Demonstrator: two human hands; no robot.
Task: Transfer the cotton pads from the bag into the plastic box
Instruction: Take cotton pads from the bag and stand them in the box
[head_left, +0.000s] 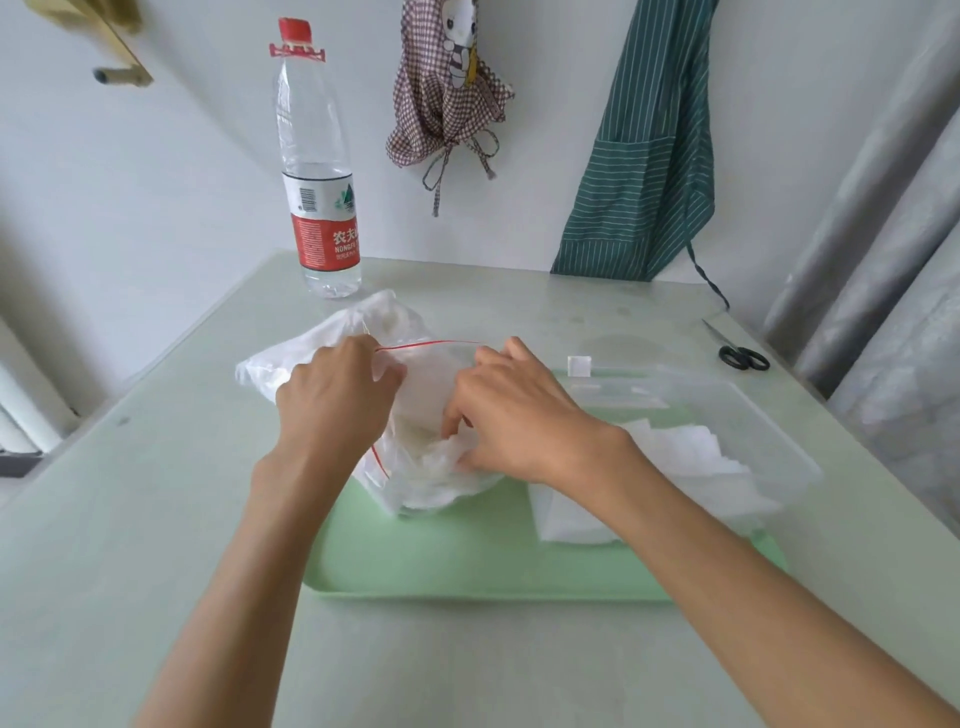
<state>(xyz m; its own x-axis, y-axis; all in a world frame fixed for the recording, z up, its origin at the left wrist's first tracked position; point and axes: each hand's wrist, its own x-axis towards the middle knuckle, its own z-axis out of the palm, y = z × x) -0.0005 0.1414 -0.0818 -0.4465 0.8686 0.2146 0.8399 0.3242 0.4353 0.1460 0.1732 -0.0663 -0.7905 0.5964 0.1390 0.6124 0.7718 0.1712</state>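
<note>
Nearest the viewer, we saw a pale green rectangular plastic tray (467, 561) lying flat on the light green table (156, 519). On the tray's right part stood a clear rectangular plastic box (769, 415), already holding a loose layer of white square cotton pads (691, 452); further pads showed through its near wall. On the tray's left part lay a clear zip-seal plastic bag with a red closure line (415, 483), its mouth held open and more white pads visible inside. Our left hand (332, 400) pinched the bag's rim at the red line between curled fingers and thumb. Our right hand (514, 415) reached into the mouth, fingers bent down among the pads; whether they gripped any we could not tell. Farther back, a pair of black-handled scissors (740, 353) lay beyond the box, and a tall clear water bottle with a red cap and red label (317, 171) stood upright behind the bag. On the wall hung a checked cloth (447, 98) and a green striped apron (644, 171).
</note>
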